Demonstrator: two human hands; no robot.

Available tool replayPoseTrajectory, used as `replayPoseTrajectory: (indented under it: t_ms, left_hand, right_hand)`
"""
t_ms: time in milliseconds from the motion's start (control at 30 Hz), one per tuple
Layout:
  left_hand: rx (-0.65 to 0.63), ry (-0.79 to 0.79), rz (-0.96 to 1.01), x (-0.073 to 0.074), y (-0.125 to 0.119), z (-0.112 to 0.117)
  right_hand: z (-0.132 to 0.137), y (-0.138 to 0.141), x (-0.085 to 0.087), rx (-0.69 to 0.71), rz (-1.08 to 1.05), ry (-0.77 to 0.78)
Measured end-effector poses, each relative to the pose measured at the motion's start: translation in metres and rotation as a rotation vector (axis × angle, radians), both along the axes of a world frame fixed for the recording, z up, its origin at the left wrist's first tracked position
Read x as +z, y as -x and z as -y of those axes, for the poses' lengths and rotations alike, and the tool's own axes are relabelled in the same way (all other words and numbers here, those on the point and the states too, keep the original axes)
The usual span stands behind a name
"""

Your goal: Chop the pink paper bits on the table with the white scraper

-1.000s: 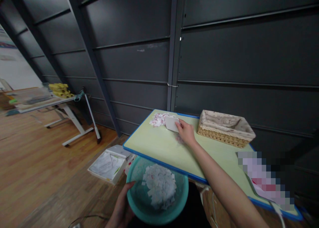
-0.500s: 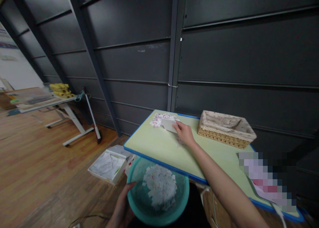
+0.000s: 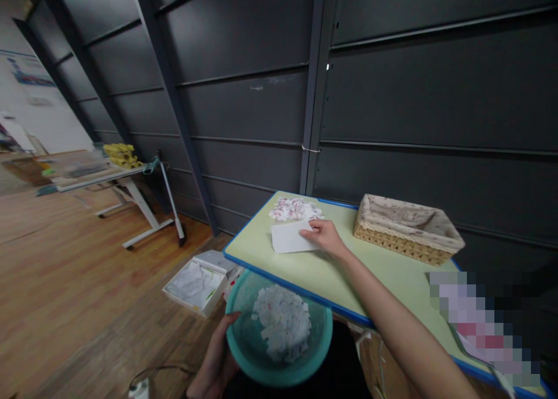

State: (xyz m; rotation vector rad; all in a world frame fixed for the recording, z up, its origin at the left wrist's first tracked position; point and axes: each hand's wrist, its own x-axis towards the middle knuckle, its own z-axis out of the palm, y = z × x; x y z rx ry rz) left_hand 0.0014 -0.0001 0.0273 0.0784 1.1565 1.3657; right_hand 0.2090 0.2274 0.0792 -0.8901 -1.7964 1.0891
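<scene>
My right hand (image 3: 326,237) reaches across a pale green table (image 3: 331,277) with a blue rim and pinches a white card (image 3: 290,238) lying flat on it. Just beyond the card, at the table's far left corner, lies a pile of small pink and white paper scraps (image 3: 294,209). My left hand (image 3: 215,361) grips the rim of a teal bowl (image 3: 248,352), held below the table's near edge. The bowl holds a heap of white paper scraps (image 3: 282,322).
A lined wicker basket (image 3: 407,228) stands at the table's back right. A white box with papers (image 3: 196,277) lies on the wooden floor to the left. Another table (image 3: 108,178) stands far left. A dark panelled wall rises behind.
My right hand has drawn the white card back from the scrap pile toward the near left of the table. The view has shifted slightly right. The bowl stays in my left hand.
</scene>
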Motion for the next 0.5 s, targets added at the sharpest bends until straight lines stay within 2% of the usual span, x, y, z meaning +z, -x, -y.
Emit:
replayPoseTrajectory:
  t_ms: [100,167,233,367,500]
  left_hand:
    - [-0.024,-0.006,0.038,-0.001,0.002,0.001]
    - [-0.034,-0.004,0.056,-0.001,0.002,0.001]
    - [-0.027,-0.002,0.047,0.0,0.001,0.001]
    - [-0.014,-0.019,0.057,0.0,0.001,0.0]
    - [-0.006,0.014,0.14,-0.001,0.003,0.001]
  right_hand:
    - [0.004,0.0,-0.001,0.111,-0.061,0.23]
    - [0.006,-0.001,-0.001,0.175,-0.082,0.308]
    - [0.006,-0.002,0.001,0.171,-0.12,0.317]
    - [-0.002,-0.007,0.001,0.001,-0.208,0.244]
    - [-0.01,-0.008,-0.005,-0.082,-0.165,0.183]
